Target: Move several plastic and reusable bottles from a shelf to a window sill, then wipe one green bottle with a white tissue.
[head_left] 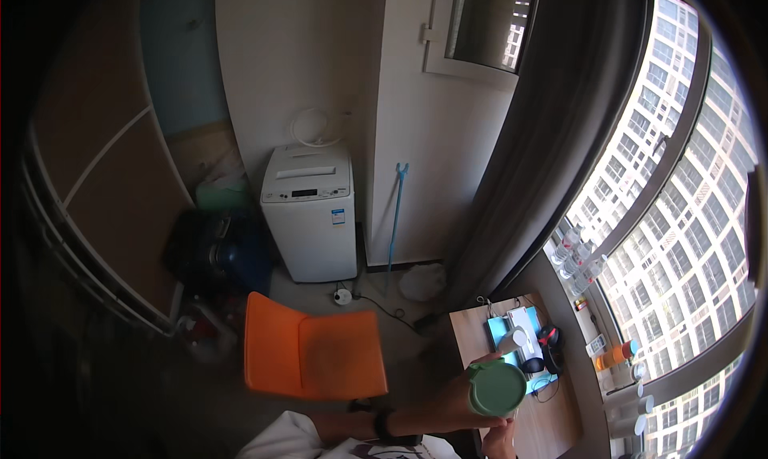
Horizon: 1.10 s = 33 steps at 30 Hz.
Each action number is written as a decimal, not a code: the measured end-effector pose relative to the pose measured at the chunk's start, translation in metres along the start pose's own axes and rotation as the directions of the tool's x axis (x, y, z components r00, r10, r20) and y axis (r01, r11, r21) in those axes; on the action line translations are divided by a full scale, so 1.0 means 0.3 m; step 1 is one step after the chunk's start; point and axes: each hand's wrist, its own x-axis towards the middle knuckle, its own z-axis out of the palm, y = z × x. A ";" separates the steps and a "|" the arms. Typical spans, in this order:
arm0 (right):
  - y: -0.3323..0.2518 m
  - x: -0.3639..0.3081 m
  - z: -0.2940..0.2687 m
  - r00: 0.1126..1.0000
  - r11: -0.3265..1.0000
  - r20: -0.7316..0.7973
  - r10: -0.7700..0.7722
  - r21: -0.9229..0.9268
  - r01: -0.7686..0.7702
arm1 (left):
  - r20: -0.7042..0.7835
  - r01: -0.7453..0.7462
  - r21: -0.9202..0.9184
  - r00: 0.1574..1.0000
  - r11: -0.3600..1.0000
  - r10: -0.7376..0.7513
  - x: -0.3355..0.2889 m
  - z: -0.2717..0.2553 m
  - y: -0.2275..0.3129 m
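Note:
A container with a round green lid (pixel 498 389) is in front of me at the lower right, over the desk's near side. My left hand (pixel 462 389) reaches in from the lower left, a black band on its wrist, and is wrapped round the container. The lid hides most of that hand's fingers. At the container's near edge, my right hand (pixel 501 441) has its fingers closed against it. Just beyond the lid is a white cup-like object (pixel 513 340).
The wooden desk (pixel 552 427) holds a blue mat, a white box and dark cabled items. Clear bottles (pixel 574 255) and an orange bottle (pixel 616 356) line the windowsill. An orange chair (pixel 340 355) stands left of the desk; a white washing machine (pixel 312 235) stands behind it.

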 end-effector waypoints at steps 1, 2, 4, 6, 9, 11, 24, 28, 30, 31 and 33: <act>-0.041 0.015 0.017 1.000 1.000 0.012 -0.010 0.000 0.010 | -0.066 0.014 -0.033 0.998 0.999 -0.016 -0.004 0.000 -0.007; -0.078 0.030 0.029 0.999 0.998 0.011 -0.053 0.028 0.053 | -0.082 0.010 -0.029 0.997 1.000 -0.012 -0.004 -0.008 -0.008; -0.140 0.054 0.051 0.991 0.987 0.004 -0.135 0.086 0.134 | -0.210 -0.006 -0.100 0.978 0.995 -0.015 -0.006 -0.032 -0.001; -0.186 0.075 0.070 0.977 0.966 -0.011 -0.213 0.148 0.212 | -0.188 0.049 -0.115 0.980 0.992 -0.070 -0.007 -0.066 0.027; -0.209 0.106 0.087 0.941 0.927 -0.027 -0.337 0.163 0.337 | -0.183 0.053 -0.100 0.981 0.994 -0.071 -0.016 -0.094 0.049; -0.220 0.104 0.089 0.964 0.956 0.049 -0.262 0.150 0.252 | -0.200 0.002 -0.071 0.980 0.997 -0.016 -0.022 -0.105 0.052; -0.310 0.113 0.105 0.948 0.869 -0.006 -0.318 0.398 0.294 | -0.031 -0.138 0.283 0.988 0.949 0.153 -0.053 -0.153 0.139; -0.419 0.134 0.062 0.953 0.912 0.031 -0.301 0.302 0.278 | -0.012 -0.139 0.278 0.989 0.950 0.148 -0.047 -0.174 0.153; -0.348 0.135 0.084 0.900 0.826 -0.068 -0.431 0.373 0.423 | -0.034 -0.121 0.236 0.991 0.964 0.133 -0.040 -0.161 0.151; -0.363 0.136 0.074 0.890 0.820 -0.073 -0.451 0.360 0.445 | 0.001 -0.127 0.227 0.991 0.965 0.131 -0.034 -0.161 0.153; -0.374 0.126 0.047 0.861 0.808 -0.070 -0.503 0.316 0.497 | -0.023 -0.091 0.130 0.995 0.987 0.095 -0.034 -0.153 0.201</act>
